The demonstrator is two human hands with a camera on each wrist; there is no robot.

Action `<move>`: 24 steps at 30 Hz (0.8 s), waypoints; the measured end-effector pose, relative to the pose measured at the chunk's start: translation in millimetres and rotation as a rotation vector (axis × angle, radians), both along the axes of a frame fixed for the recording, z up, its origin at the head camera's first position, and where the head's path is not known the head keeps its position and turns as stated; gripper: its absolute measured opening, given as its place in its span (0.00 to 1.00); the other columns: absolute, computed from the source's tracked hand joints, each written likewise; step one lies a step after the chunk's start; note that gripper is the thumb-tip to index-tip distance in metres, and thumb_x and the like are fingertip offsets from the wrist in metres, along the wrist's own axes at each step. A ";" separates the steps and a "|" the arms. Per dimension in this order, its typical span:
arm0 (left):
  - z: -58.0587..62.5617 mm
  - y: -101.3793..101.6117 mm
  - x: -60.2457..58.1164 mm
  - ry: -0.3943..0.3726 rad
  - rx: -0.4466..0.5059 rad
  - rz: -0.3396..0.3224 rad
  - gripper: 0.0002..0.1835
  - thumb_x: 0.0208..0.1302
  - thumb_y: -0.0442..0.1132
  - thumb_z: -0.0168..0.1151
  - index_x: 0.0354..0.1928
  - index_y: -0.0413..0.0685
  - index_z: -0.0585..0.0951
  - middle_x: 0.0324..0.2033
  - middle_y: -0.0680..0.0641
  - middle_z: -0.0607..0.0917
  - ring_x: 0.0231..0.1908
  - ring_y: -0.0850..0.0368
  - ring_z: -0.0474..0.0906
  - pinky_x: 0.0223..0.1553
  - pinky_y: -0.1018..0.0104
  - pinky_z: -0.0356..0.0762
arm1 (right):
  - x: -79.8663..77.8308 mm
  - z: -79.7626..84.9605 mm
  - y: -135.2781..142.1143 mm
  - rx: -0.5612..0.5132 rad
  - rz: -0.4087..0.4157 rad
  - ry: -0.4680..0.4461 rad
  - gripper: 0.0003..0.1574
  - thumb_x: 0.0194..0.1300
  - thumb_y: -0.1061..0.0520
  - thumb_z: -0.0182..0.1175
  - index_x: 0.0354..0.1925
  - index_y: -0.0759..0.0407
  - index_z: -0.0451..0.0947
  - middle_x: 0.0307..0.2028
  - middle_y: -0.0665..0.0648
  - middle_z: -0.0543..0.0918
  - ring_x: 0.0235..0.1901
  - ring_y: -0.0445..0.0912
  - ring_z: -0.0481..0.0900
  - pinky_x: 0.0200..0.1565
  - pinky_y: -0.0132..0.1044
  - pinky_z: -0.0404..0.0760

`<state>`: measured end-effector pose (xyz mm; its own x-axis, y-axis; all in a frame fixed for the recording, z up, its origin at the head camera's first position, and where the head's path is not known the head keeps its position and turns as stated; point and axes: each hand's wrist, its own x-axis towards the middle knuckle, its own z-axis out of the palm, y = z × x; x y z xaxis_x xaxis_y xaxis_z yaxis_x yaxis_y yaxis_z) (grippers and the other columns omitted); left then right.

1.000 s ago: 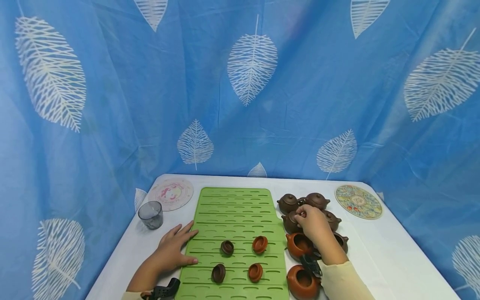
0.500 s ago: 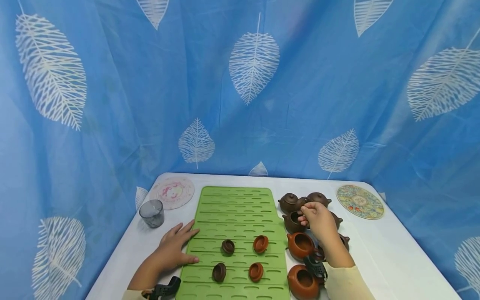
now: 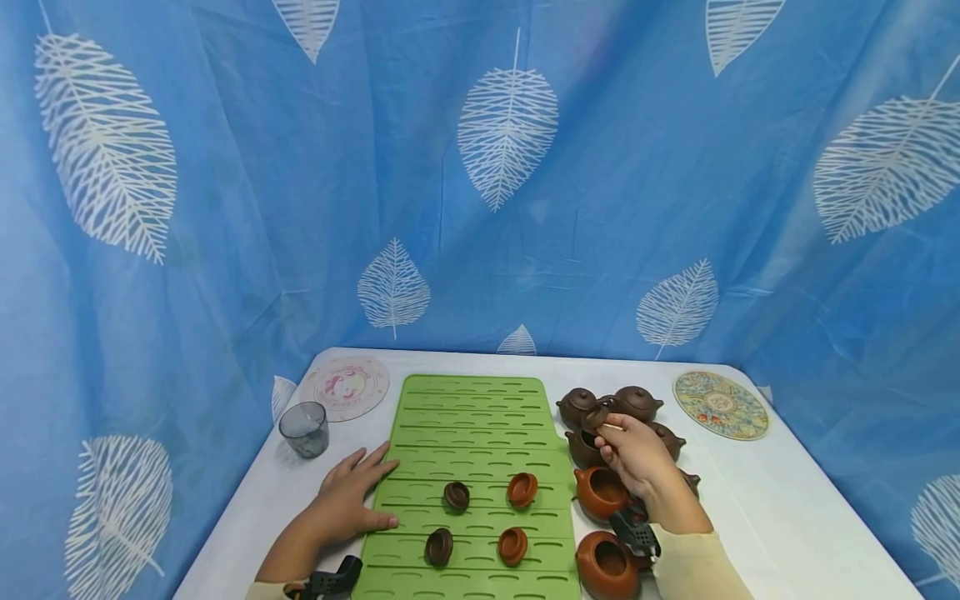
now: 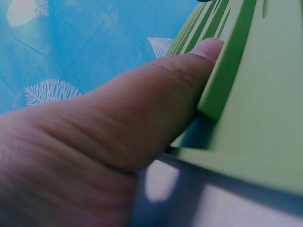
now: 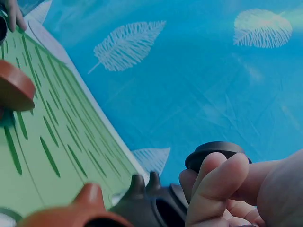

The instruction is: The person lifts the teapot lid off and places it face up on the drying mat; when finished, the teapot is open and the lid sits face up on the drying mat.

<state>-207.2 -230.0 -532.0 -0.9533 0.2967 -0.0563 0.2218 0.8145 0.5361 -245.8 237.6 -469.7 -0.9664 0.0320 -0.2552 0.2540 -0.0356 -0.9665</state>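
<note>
Your right hand (image 3: 637,458) pinches a dark brown, round clay lid (image 3: 596,417) near the one-o'clock rim of an open, dark brown clay teapot (image 3: 582,454). Your left hand (image 3: 347,497), fingers spread, rests on the nine-o'clock edge of a ribbed green rectangular mat (image 3: 468,446).

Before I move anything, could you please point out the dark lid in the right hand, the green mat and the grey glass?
Dark lid (image 5: 213,147): right wrist view, on its uncovered upper part.
Green mat (image 3: 482,467): head view, bare surface near its middle.
Grey glass (image 3: 306,437): head view, its side wall.
</note>
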 end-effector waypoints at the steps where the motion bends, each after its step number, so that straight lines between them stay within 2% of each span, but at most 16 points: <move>1: 0.7 0.0 0.2 -0.001 -0.001 0.001 0.54 0.45 0.66 0.81 0.76 0.55 0.74 0.82 0.48 0.60 0.80 0.32 0.49 0.73 0.23 0.47 | -1.2 1.1 -2.5 0.000 -0.002 0.004 0.25 0.81 0.61 0.52 0.69 0.71 0.62 0.40 0.53 0.79 0.28 0.33 0.77 0.30 0.22 0.79; 8: 2.7 -0.1 0.8 -0.013 -0.001 0.011 0.54 0.45 0.65 0.82 0.76 0.56 0.74 0.82 0.49 0.60 0.80 0.32 0.49 0.73 0.23 0.47 | -9.0 5.9 -28.0 0.008 0.079 0.023 0.17 0.81 0.62 0.52 0.62 0.67 0.68 0.36 0.55 0.79 0.26 0.35 0.76 0.28 0.24 0.78; 14: 1.4 0.7 1.2 -0.017 0.008 0.005 0.53 0.46 0.64 0.82 0.76 0.57 0.74 0.82 0.50 0.59 0.81 0.32 0.48 0.73 0.22 0.46 | -14.0 5.0 -52.8 0.031 0.127 0.016 0.20 0.81 0.61 0.53 0.65 0.67 0.70 0.39 0.58 0.81 0.26 0.35 0.77 0.28 0.24 0.79; 19: 1.4 0.9 1.6 -0.012 0.011 0.005 0.53 0.46 0.64 0.83 0.76 0.57 0.74 0.82 0.50 0.60 0.80 0.32 0.48 0.73 0.22 0.46 | -18.6 3.8 -72.9 0.019 0.149 0.015 0.18 0.78 0.63 0.54 0.62 0.68 0.71 0.36 0.59 0.82 0.26 0.37 0.78 0.27 0.25 0.79; 24: 3.0 1.5 2.0 -0.015 0.018 0.001 0.53 0.46 0.63 0.82 0.76 0.56 0.74 0.82 0.49 0.59 0.81 0.32 0.48 0.73 0.22 0.45 | -21.1 1.5 -87.1 0.087 0.191 0.010 0.18 0.78 0.63 0.56 0.62 0.66 0.73 0.38 0.64 0.84 0.26 0.40 0.79 0.29 0.29 0.81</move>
